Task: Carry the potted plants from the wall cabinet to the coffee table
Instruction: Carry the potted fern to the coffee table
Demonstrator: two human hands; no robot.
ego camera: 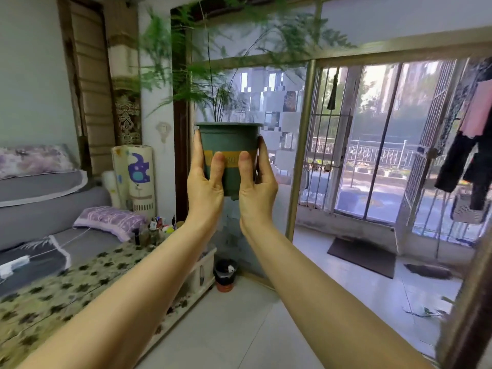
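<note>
The green pot (pixel 228 145) of feathery fern was held upright in mid-air, clasped between the left hand (pixel 204 179) and right hand (pixel 257 182). The far-spreading fronds could be snagged, tipping it.

Daylight floods in through the sliding glass doors (pixel 378 145) on the far right, washing them hazy and overexposed, while the fern fronds (pixel 170 62) smear with motion blur and straight lines bow toward the wide-angle edges.
</note>
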